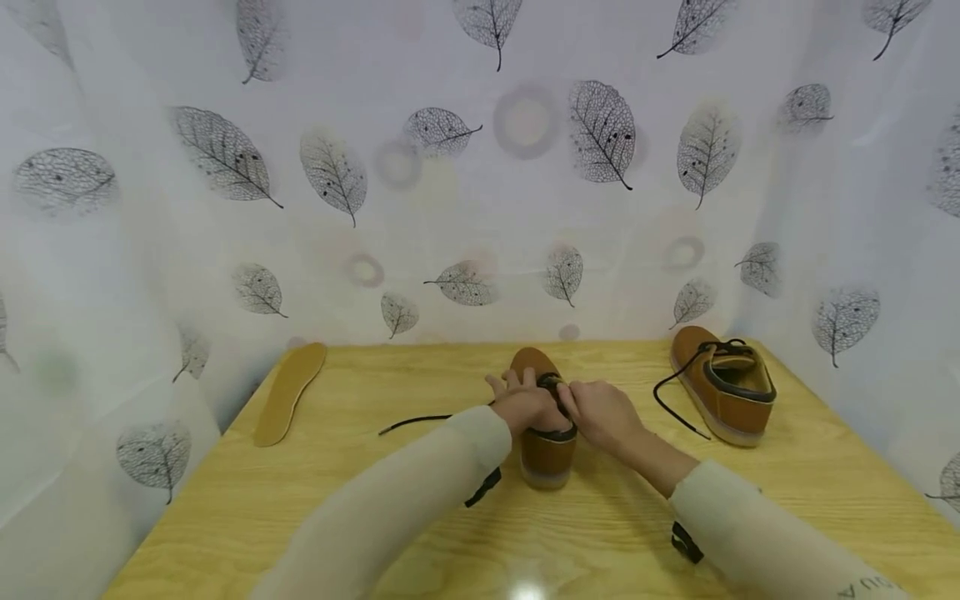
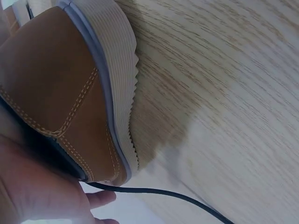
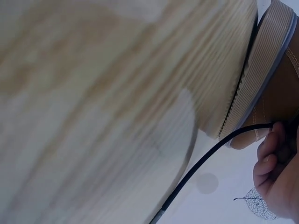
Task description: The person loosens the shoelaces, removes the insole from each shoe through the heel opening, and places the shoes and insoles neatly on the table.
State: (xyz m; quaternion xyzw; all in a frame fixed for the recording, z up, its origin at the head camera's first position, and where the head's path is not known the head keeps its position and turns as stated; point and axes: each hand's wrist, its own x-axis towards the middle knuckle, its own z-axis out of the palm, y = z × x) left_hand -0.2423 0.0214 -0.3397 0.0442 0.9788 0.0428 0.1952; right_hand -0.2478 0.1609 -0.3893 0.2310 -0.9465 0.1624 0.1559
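Note:
A brown lace-up shoe [image 1: 547, 458] stands at mid-table, toe pointing away, with its black laces [image 2: 161, 192] trailing to both sides. My left hand [image 1: 531, 406] lies over the shoe's opening with its fingers spread. Part of that hand is down at the collar, and its thumb is hidden. On the other side, my right hand [image 1: 600, 412] grips the shoe's upper by the lacing with curled fingers. In the right wrist view, a black lace [image 3: 205, 158] comes out beside those fingers [image 3: 265, 164]. Whether they also pinch the lace is hidden.
A second brown shoe [image 1: 723, 387] stands at the right rear of the wooden table [image 1: 420, 517], one lace hanging loose. A tan insole [image 1: 288, 396] lies at the left rear. Behind the table hangs a white curtain [image 1: 465, 208] with leaf prints.

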